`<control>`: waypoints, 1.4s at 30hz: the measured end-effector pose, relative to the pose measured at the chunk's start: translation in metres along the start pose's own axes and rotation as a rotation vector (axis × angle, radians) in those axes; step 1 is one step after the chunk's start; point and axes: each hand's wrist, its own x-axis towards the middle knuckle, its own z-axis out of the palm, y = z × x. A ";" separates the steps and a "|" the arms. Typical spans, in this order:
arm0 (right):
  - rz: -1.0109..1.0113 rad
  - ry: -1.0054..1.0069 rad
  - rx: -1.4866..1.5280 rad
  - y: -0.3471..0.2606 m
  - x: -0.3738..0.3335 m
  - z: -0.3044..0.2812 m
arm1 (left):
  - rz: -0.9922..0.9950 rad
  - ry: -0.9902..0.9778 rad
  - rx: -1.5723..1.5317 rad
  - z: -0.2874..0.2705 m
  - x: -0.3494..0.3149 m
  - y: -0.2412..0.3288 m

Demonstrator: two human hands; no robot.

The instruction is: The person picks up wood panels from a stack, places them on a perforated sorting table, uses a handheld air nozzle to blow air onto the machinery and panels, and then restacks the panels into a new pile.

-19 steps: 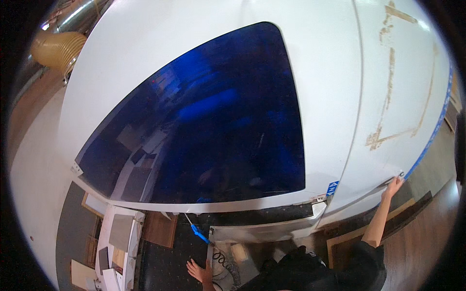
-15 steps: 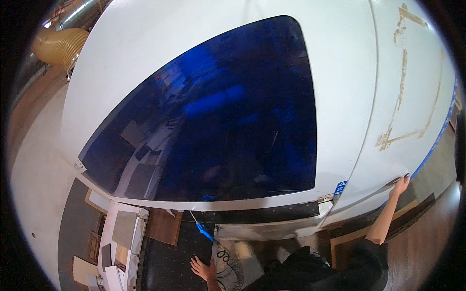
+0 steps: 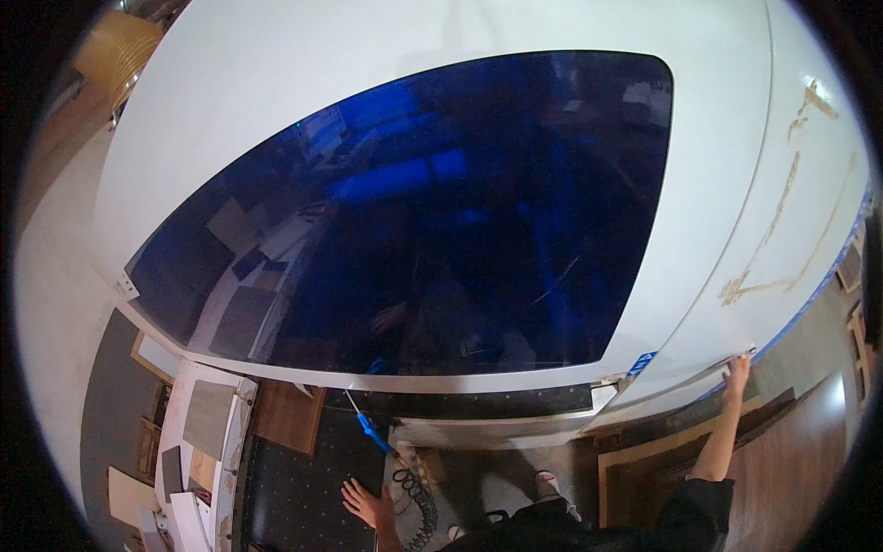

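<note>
My left hand point(image 3: 366, 501) is spread flat on or just over the black dotted table point(image 3: 303, 497), with nothing in it. To the right, my right hand point(image 3: 739, 370) is at the lower part of the white machine panel point(image 3: 699, 340), its fingers closed at a small dark round fitting point(image 3: 752, 350) by the blue-taped edge; what exactly they grip is too small to tell. A blue air blow gun point(image 3: 370, 431) with a coiled black hose point(image 3: 418, 501) hangs at the machine's front, near my left hand. Above is the large dark blue window point(image 3: 441, 239) of the white hood.
On the left, a white machine ledge point(image 3: 221, 460) carries grey and white board pieces. A brown wood-grain board point(image 3: 287, 419) lies on the black table. Large wood-grain panels point(image 3: 800, 451) stand at the right. A ribbed yellowish duct point(image 3: 115, 55) is at the upper left.
My view has shifted, so the window sits farther right at its top and my feet show below. My left hand stays spread at the table; my right hand stays at the panel edge.
</note>
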 end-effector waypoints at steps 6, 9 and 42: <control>0.332 -0.499 -0.033 0.198 -0.188 0.074 | 0.118 0.126 -0.065 0.009 -0.004 0.005; 0.453 -1.173 -0.562 0.268 -0.373 0.119 | 0.172 0.110 -0.159 0.013 -0.003 -0.005; -0.389 -1.273 -0.435 0.149 -0.748 0.459 | 0.751 0.052 -0.648 0.017 0.035 -0.082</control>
